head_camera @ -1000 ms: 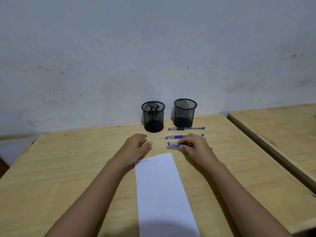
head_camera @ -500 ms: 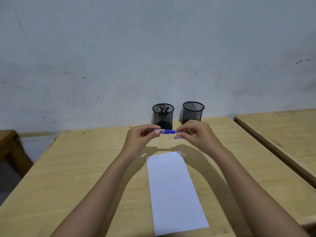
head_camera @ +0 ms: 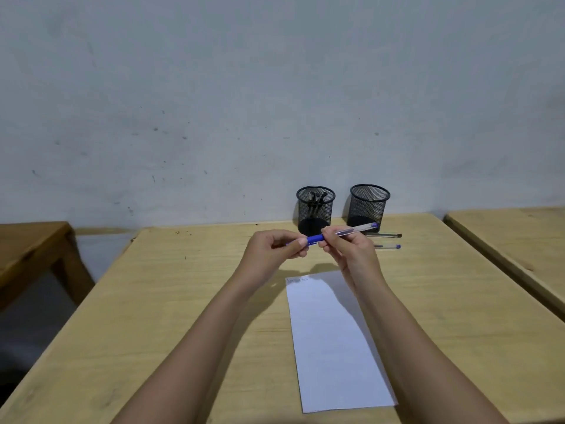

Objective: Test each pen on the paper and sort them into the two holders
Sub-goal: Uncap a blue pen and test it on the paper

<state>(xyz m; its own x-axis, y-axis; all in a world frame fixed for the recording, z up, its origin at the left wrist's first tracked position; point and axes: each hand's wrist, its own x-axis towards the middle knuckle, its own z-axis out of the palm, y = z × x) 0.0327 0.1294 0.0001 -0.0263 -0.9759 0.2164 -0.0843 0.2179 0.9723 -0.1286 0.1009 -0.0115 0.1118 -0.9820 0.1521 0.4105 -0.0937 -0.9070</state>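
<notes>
Pen in hand: a clear-barrelled ballpoint (head_camera: 356, 230) with a blue cap (head_camera: 316, 239) is held in the air above the wooden desk (head_camera: 189, 301), in front of the holders. It is nearly level, with its far end tipped up to the right.
Left hand: the left hand (head_camera: 272, 249) has thumb and curled fingers pinched on the cap end.
Right hand: the right hand (head_camera: 351, 252) pinches the clear barrel just beside the cap, the other fingers curled beneath.
Step, as I judge it: uncapping. Whether the cap has started to slide off cannot be told, since the fingers cover the joint.
Handling: light, stiff and smooth plastic, so it slips easily. The cap is probably a friction fit. Pull straight along the barrel while holding close to the joint, then move the grip down near the tip for writing.
Paper: the white sheet (head_camera: 333, 341) lies lengthwise on the desk below the hands, with faint marks at its top corner (too small to read).
Holders: two black mesh cups stand at the wall. The left holder (head_camera: 315, 209) contains dark pens, and the right holder (head_camera: 369, 206) looks empty.
Waiting: a black-ended pen (head_camera: 385, 235) and a blue-ended pen (head_camera: 389, 246) lie near the right holder's foot.
</notes>
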